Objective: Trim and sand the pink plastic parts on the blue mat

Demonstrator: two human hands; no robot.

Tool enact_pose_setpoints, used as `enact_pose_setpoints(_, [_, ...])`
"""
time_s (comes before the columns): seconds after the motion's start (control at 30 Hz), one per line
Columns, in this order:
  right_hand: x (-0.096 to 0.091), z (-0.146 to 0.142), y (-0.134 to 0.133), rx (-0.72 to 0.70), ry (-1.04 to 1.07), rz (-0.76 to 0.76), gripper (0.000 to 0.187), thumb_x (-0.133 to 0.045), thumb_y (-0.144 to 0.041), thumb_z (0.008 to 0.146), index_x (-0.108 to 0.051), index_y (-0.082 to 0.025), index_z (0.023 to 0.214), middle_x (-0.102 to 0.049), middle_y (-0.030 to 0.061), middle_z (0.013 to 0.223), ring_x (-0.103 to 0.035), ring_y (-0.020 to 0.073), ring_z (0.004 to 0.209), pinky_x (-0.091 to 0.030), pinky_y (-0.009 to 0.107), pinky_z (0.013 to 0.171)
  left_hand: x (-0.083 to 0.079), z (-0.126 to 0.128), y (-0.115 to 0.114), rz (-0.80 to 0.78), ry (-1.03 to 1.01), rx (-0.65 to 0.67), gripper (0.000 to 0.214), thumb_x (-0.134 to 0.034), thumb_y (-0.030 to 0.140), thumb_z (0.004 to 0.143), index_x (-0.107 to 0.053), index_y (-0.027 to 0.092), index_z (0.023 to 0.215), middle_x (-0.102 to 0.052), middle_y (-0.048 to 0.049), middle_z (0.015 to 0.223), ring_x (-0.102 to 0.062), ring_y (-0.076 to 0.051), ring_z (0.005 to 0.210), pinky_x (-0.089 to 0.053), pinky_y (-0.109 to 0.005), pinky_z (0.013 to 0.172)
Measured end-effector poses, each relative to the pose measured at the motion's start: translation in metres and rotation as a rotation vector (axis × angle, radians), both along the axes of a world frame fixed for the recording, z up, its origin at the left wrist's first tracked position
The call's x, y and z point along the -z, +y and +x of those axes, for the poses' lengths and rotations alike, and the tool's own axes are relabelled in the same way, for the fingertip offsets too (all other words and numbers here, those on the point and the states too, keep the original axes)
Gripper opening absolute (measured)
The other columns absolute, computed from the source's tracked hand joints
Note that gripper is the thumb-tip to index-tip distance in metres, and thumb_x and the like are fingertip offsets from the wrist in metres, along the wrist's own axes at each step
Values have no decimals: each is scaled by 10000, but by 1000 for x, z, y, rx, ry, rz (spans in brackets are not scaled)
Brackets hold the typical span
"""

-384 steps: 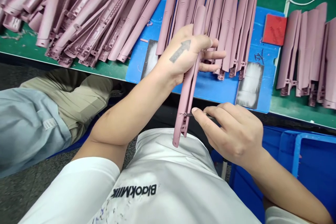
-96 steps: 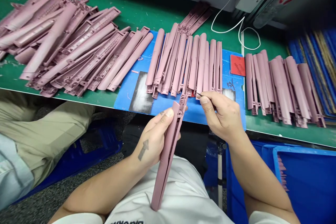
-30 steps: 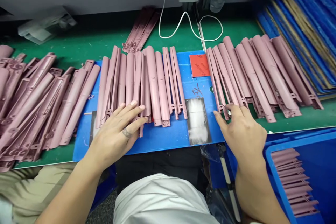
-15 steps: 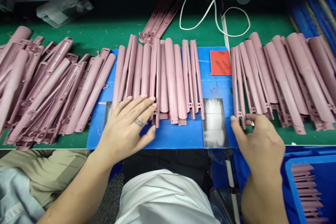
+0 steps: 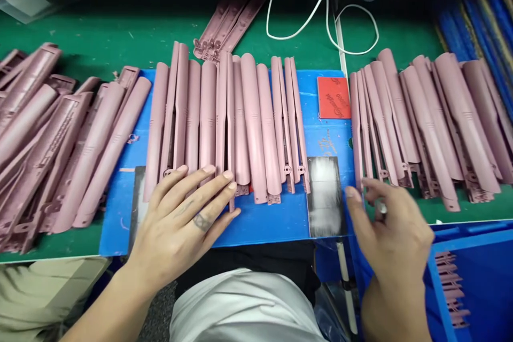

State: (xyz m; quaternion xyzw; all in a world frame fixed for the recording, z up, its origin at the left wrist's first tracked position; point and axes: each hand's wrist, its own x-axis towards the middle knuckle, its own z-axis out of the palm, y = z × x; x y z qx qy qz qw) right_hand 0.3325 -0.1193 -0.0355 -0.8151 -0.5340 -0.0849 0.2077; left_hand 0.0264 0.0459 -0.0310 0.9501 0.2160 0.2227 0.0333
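Observation:
My left hand (image 5: 182, 224) lies over the lower ends of a row of pink plastic shells (image 5: 208, 101), long and half-round. Its fingers are stretched out and fairly flat. Under the row is a blue board (image 5: 256, 222). My right hand (image 5: 395, 224) is at the front end of a second group of pink shells (image 5: 430, 123) on the right, thumb and index finger close to the leftmost ones. A small metal-tipped tool (image 5: 380, 207) shows between its curled fingers; most of it is hidden in the hand. Whether the fingertips touch a shell, I cannot tell.
More pink shells (image 5: 76, 155) are heaped at left, and several narrow ones (image 5: 232, 16) lie at the back. A red pad (image 5: 334, 97) and a dark plate (image 5: 324, 197) rest on the board. A white cable (image 5: 296, 37) loops behind. A blue bin (image 5: 484, 278) holds shells at lower right.
The camera view has shifted, so the left heap and the middle row appear further left. My right index finger has moved left toward the thumb, and the tool's metal tip shows more.

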Motion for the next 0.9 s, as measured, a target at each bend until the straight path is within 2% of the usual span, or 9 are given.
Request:
enact_pose_setpoints(0.07, [-3,-12,11,-165,40,-8,181,-701,-352,1094,-712,-204,1199,-725,28,875,-700,178,737,-501,302,680,-1,2,-8,-30,-49,-8,500,-927,88,843,-721,130,1297,-811,-178,1283,-695,-331,1353,-430,-568,1300])
enact_pose_setpoints(0.17, [-7,-26,31,-284,17,-69,225,-682,-371,1107,-719,-207,1256,-746,22,895,-663,142,649,-453,295,599,3,5,-30,-147,-127,53,377,-857,53,885,-736,156,1227,-829,-132,1216,-687,-255,1345,-424,-478,1320])
enact_pose_setpoints(0.23, [-10,-29,43,-331,0,-131,339,-665,-459,1110,-716,-208,1332,-758,26,926,-634,134,610,-436,305,570,11,10,-47,-270,-194,137,282,-758,39,943,-765,167,1195,-851,-88,1143,-701,-209,1301,-439,-410,1304])
enact_pose_setpoints(0.33, [-16,-27,59,-417,-18,-242,586,-626,-663,1077,-688,-211,1445,-760,45,987,-613,142,601,-420,315,535,28,20,-64,-385,-298,208,264,-633,54,1011,-809,166,1173,-867,-49,1096,-736,-180,1210,-443,-349,1271])
enact_pose_setpoints(0.43, [-20,-21,70,-474,-61,-339,769,-595,-789,1027,-656,-196,1513,-746,63,999,-584,146,583,-361,319,480,40,28,-67,-401,-325,203,245,-636,71,1013,-819,160,1149,-869,-44,1063,-767,-185,1079,-483,-349,1200])
enact_pose_setpoints(0.5, [-21,-19,74,-490,-96,-380,798,-605,-796,1016,-653,-180,1522,-733,64,988,-557,144,560,-323,323,457,43,31,-65,-407,-329,193,223,-652,69,1006,-818,148,1132,-866,-50,1033,-768,-192,1038,-504,-356,1161])
enact_pose_setpoints(0.63, [-21,-18,76,-501,-117,-369,702,-601,-734,1054,-700,-174,1467,-722,53,969,-558,143,561,-347,325,478,43,30,-65,-438,-375,180,236,-607,90,1048,-825,144,1120,-865,-48,1010,-754,-184,1044,-483,-346,1180])
enact_pose_setpoints(0.77, [-18,-22,70,-514,-113,-310,521,-589,-566,1125,-731,-161,1421,-725,31,884,-573,131,564,-377,323,521,40,30,-67,-444,-348,144,220,-638,87,1034,-823,178,1113,-874,-16,1001,-778,-162,1005,-492,-329,1182])
enact_pose_setpoints(0.9, [-12,-30,62,-491,-97,-245,361,-651,-422,1120,-752,-164,1352,-759,21,861,-624,125,594,-416,313,573,36,31,-65,-438,-327,123,221,-658,79,1022,-817,208,1106,-881,15,985,-793,-145,971,-494,-314,1190])
